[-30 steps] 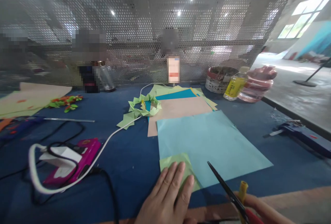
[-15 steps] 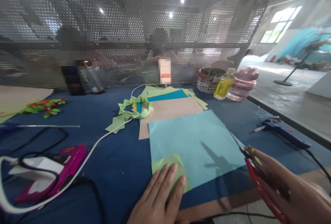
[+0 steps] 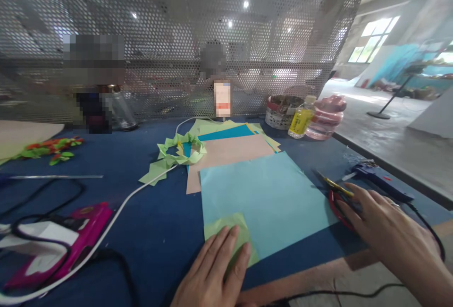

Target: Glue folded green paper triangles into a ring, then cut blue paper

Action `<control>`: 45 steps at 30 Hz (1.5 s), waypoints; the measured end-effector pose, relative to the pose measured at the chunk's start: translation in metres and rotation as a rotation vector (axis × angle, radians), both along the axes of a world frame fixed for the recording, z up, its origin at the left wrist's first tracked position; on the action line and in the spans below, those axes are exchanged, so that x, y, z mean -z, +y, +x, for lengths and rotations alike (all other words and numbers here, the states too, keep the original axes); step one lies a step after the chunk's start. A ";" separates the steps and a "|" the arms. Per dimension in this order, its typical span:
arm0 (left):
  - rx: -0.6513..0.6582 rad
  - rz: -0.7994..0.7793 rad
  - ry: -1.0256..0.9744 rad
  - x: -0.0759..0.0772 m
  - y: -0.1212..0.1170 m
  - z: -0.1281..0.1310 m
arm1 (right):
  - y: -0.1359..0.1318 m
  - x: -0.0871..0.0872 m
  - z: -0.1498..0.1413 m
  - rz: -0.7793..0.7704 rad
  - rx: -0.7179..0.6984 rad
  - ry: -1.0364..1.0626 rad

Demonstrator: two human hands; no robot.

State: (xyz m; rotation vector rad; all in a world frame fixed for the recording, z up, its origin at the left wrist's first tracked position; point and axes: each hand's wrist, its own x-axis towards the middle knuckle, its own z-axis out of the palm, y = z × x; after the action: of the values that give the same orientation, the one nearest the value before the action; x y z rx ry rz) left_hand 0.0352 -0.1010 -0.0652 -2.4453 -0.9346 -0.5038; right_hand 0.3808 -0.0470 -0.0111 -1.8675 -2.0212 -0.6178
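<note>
My left hand (image 3: 212, 276) lies flat with its fingers stretched out on a small light-green paper (image 3: 226, 225). That paper overlaps the near left corner of a large light-blue sheet (image 3: 264, 193). My right hand (image 3: 377, 217) reaches out to the right of the sheet, fingers spread. Its fingertips rest on the red handles of a pair of scissors (image 3: 336, 196). The scissors lie on the blue table cover with their blades pointing away.
A blue glue gun (image 3: 380, 180) lies right of the scissors. A pink glue gun (image 3: 76, 236) and a white cable (image 3: 116, 208) are at the left. A folded green paper ring (image 3: 180, 149), stacked coloured sheets (image 3: 233, 144), a yellow bottle (image 3: 300, 119) and a perforated screen (image 3: 170, 47) stand behind.
My right hand carried the scissors from the near edge out to the right and lowered them onto the table; its fingers now spread over them. My left hand stayed on the green paper.
</note>
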 end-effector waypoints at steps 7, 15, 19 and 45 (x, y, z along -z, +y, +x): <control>0.019 0.012 -0.001 0.006 0.002 -0.004 | -0.012 0.002 -0.033 0.006 -0.170 -0.008; 0.041 0.048 0.027 0.007 0.004 -0.008 | -0.041 -0.002 -0.110 -0.222 -0.696 0.253; 0.044 0.061 0.023 0.008 0.006 -0.007 | -0.042 -0.005 -0.126 -0.236 -0.735 0.310; 0.054 -0.128 -0.182 -0.025 0.010 0.005 | -0.027 -0.017 -0.128 -0.407 -0.892 0.224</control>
State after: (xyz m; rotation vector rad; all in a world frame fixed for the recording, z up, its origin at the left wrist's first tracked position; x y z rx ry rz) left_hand 0.0403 -0.0912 -0.0400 -2.5788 -1.0035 -0.7153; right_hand 0.2531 -0.0743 0.0056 -0.9170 -2.6105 0.2456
